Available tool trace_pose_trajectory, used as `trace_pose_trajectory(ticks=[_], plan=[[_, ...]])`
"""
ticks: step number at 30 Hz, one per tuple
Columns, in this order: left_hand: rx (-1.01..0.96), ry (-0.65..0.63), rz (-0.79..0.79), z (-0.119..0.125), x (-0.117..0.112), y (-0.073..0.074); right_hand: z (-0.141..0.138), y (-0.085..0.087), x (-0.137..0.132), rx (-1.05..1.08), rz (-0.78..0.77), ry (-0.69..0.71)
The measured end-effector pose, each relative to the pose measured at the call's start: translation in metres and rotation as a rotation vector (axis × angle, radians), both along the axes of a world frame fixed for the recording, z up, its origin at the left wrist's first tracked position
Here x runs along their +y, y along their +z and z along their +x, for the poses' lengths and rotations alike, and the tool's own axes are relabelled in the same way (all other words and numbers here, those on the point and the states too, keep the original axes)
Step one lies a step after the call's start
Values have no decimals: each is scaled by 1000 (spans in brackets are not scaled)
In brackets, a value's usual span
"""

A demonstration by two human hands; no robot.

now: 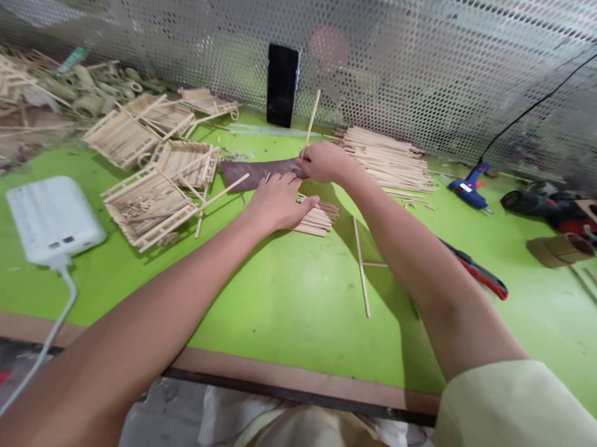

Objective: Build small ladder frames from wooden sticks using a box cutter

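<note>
My left hand (276, 201) lies flat with its fingers stretched out over the near edge of a dark brown strip (246, 173) that looks like sandpaper. Its thumb reaches over a small bundle of short wooden sticks (318, 219). At the strip's right end, my right hand (325, 161) pinches a thin wooden stick (313, 119), which points up and leans slightly right. The stick's lower end is hidden by the fingers. Right of that hand lies a larger pile of wooden sticks (385, 159). Two joined sticks (361, 267) rest on the green table (293, 304) between my forearms.
Several small wooden carts (147, 205) stand at the left, behind a white power bank (55, 219) with a cable. A phone (282, 84) leans on the perforated metal screen (394, 58). A red-black cutter (481, 274), a blue glue gun (471, 186) and a bamboo ring (560, 250) lie right.
</note>
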State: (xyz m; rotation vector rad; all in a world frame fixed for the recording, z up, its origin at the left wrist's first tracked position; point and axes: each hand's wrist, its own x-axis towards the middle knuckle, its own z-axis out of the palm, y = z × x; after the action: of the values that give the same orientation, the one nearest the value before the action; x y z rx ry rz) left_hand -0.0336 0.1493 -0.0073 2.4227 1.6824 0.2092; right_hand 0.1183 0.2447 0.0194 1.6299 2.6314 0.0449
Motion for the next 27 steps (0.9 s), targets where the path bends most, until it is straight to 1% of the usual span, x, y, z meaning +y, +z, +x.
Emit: trace_pose_trajectory(ticks=[2,4,6,7,9,10,11,14,16,18,20,23,25,27], plan=[[0,-2,-14,0,0,1,1,-1,-1,5,-15,7],[10,-17,-33,0,0,2,4,1,0,-2,-13,-38],[20,-22,-56,0,0,2,10,7,0,-10,5,-88],[22,-17,-64,-1,1,1,14,11,-1,12,18,-107],[19,-8,-73,-3,2,0,26,21,-9,144,15,-131],[10,-7,-65,-4,3,0,33,25,-17,251,-10,-139],[-4,-11,-47,-5,3,0,40,28,-25,369,-69,-142],[-72,-40,54,-8,4,3,67,32,-58,629,-345,-118],[-117,-83,158,-8,4,6,85,31,-80,719,-518,-50],[-134,-136,249,-8,2,9,100,32,-101,780,-623,1],[-134,-168,288,-9,0,11,112,35,-118,818,-671,27],[-148,-137,281,-11,-2,12,126,38,-141,833,-666,45],[-152,-94,279,-13,-3,13,135,35,-156,823,-633,48],[-147,-55,288,-14,-4,14,144,25,-173,791,-557,23]])
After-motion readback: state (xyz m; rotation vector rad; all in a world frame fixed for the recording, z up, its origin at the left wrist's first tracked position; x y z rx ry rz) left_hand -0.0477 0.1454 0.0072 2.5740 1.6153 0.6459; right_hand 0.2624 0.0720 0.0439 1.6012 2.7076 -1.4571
